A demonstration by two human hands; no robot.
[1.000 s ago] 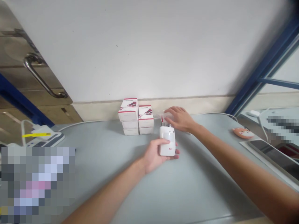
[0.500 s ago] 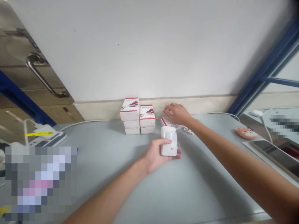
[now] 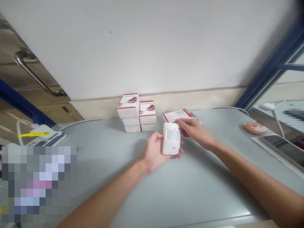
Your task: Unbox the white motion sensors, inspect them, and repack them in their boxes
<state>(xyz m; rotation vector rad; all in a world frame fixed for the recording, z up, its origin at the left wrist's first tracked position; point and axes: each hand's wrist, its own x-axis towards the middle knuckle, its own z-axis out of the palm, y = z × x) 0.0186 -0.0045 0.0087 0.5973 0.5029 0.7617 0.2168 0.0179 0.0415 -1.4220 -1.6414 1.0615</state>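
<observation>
A white motion sensor [image 3: 171, 139] with a curved translucent window and a small red mark rests upright in my left hand [image 3: 154, 152]. That hand is closed round it, palm up, with fingertips showing past its right side. My right hand [image 3: 193, 128] is at the sensor's upper right corner, fingers curled against its edge. The right fingertips are partly hidden behind the sensor. Just beyond my right hand lies a flat white and red box [image 3: 175, 116], partly covered by the hand and the sensor.
White boxes with red trim [image 3: 129, 110] stand in two stacks against the wall. A power strip [image 3: 47, 139] with a yellow-tagged cable lies left. An orange animal-faced pouch [image 3: 256, 128] and a dark phone [image 3: 273, 145] lie right. Blue frame posts [image 3: 268, 69] flank the grey table [image 3: 166, 196].
My right hand has come down and toward me, from above the flat box to the sensor's upper corner. The flat box shows more now. My left hand keeps hold of the sensor.
</observation>
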